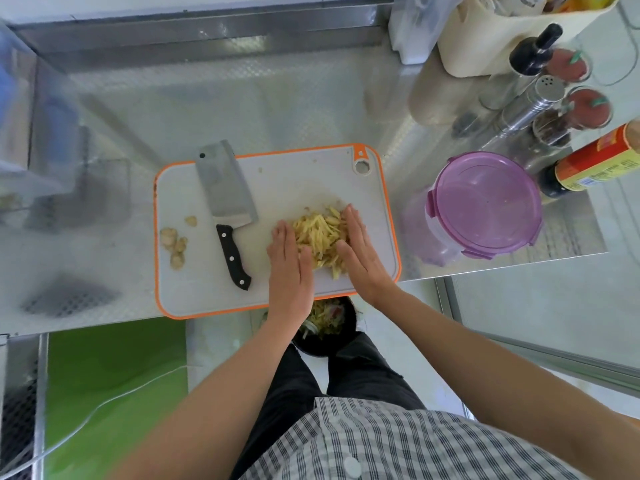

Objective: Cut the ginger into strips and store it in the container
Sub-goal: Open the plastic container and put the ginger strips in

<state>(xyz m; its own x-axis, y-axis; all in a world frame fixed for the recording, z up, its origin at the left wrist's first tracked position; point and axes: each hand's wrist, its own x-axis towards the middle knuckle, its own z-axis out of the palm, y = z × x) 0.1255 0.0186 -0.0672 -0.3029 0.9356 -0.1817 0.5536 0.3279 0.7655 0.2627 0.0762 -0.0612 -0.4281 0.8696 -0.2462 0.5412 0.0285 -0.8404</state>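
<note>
A heap of yellow ginger strips (pixel 320 235) lies on the right part of the white, orange-rimmed cutting board (pixel 277 174). My left hand (pixel 289 268) presses flat against the heap's left side, fingers straight. My right hand (pixel 362 252) presses flat against its right side. A cleaver (pixel 227 202) with a black handle lies on the board to the left of my hands. Some ginger end pieces (pixel 175 245) sit near the board's left edge. The clear container with a purple lid (pixel 485 207) stands to the right of the board, lid on.
Bottles, spice jars and a shaker (pixel 550 95) crowd the steel counter's back right corner. A sauce bottle with a red label (pixel 588 164) lies beside the container. Below the counter edge a dark bin (pixel 329 336) holds scraps. The counter's front edge runs just under the board.
</note>
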